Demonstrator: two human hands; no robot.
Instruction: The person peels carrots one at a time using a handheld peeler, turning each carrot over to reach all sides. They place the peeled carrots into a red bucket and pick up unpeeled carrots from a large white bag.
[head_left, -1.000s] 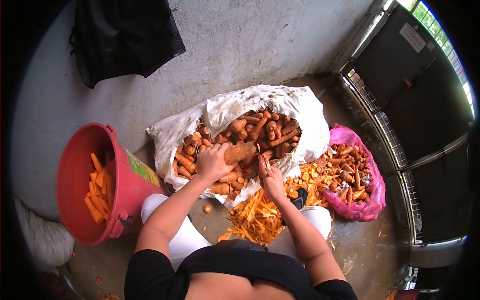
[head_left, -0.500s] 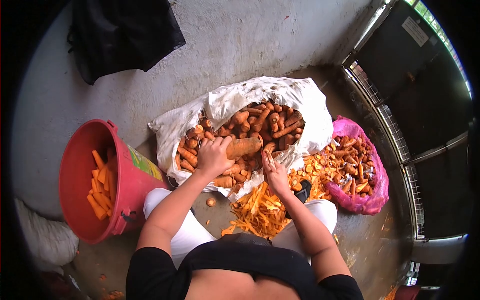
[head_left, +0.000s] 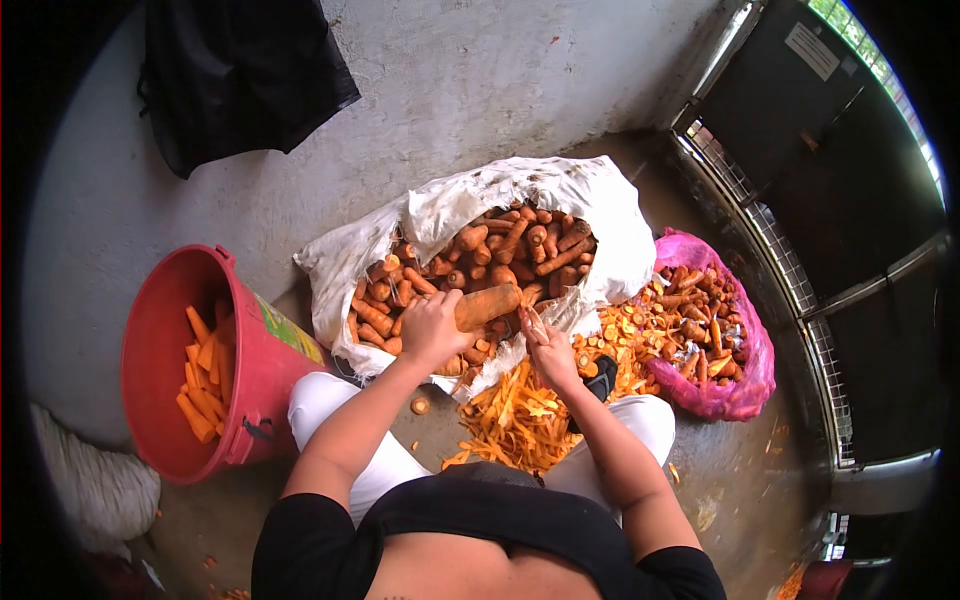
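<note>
My left hand (head_left: 433, 330) is closed around the near end of a thick unpeeled carrot (head_left: 488, 307), which points away to the right over the open sack. At the carrot's far end is my right hand (head_left: 547, 352), its fingers closed on something slim that I cannot make out. Beneath both hands, a torn white sack (head_left: 610, 215) lies open with many unpeeled carrots (head_left: 510, 240) inside. A heap of orange peelings (head_left: 515, 420) spreads on the floor between my legs.
To the left stands a red bucket (head_left: 165, 440) holding peeled carrots (head_left: 205, 375). A pink plastic bag (head_left: 755, 375) with carrot pieces sits at the right, beside cut carrot ends. A black cloth (head_left: 240, 80) hangs on the wall; a dark gate (head_left: 830, 150) stands at the right.
The carrot's far end has tipped slightly, and both hands have shifted a little. The whole view has also moved slightly. Both grips stay closed.
</note>
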